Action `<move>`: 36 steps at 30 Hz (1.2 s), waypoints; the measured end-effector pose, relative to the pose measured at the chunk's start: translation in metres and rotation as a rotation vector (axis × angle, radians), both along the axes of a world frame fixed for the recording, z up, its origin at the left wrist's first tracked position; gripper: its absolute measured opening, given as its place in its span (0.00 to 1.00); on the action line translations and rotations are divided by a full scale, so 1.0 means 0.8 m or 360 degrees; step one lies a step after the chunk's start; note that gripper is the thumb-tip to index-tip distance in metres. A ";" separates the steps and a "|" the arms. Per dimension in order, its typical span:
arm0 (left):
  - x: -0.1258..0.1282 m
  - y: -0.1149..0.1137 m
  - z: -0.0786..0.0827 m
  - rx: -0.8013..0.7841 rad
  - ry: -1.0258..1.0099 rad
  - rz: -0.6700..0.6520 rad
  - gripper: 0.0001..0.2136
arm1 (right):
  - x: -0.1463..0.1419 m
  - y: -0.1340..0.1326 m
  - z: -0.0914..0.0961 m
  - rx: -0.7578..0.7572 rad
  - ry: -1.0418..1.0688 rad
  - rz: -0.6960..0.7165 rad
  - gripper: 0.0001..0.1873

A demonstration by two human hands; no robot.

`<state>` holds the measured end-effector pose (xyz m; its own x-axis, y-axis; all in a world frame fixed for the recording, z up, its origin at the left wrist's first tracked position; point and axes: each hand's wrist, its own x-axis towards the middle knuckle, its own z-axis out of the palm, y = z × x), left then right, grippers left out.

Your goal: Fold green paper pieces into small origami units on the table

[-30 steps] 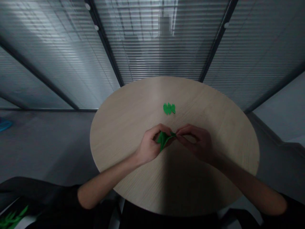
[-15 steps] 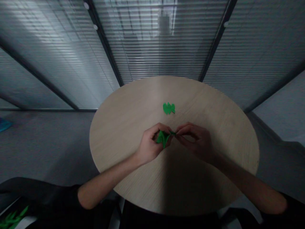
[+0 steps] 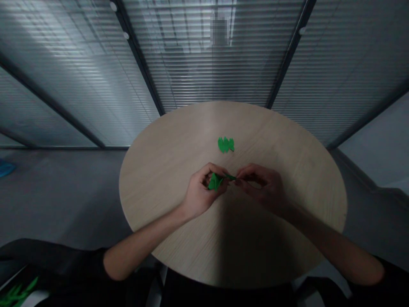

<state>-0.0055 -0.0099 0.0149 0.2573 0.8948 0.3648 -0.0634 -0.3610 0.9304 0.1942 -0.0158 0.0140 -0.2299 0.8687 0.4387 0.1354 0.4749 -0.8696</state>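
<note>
A small green folded paper piece (image 3: 215, 182), with pointed flaps, is held above the middle of the round table (image 3: 159, 170). My left hand (image 3: 203, 187) is closed round it, thumb and fingers pinching it near its right part. At its thin right end the fingertips of my right hand (image 3: 263, 185) are pinched together. The fingers partly hide the paper's shape. Beyond my hands, a second green piece (image 3: 226, 144) with a jagged outline lies on the tabletop, touched by neither hand.
Behind the table stand glass partitions with blinds (image 3: 214, 76) and dark frames. A blue object (image 3: 5, 167) is on the grey floor at far left. Green leaves (image 3: 21, 294) show at the lower left corner.
The green paper has turned slightly in my left hand: its downward point looks shorter and sits further left. Both hands stay in nearly the same place. The green piece on the table has not moved.
</note>
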 end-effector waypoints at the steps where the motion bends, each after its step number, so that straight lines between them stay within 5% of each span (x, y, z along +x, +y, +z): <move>1: 0.000 0.000 0.000 -0.0006 -0.0008 -0.0007 0.07 | 0.000 0.000 0.000 -0.0005 0.0001 -0.0009 0.02; 18: 0.001 0.000 -0.002 0.0034 0.0002 0.0016 0.08 | 0.001 0.000 -0.001 -0.0184 0.0070 -0.0033 0.04; 36: -0.001 -0.001 0.001 0.0128 0.0155 -0.0117 0.07 | -0.001 -0.002 0.004 0.0023 -0.0007 -0.0076 0.02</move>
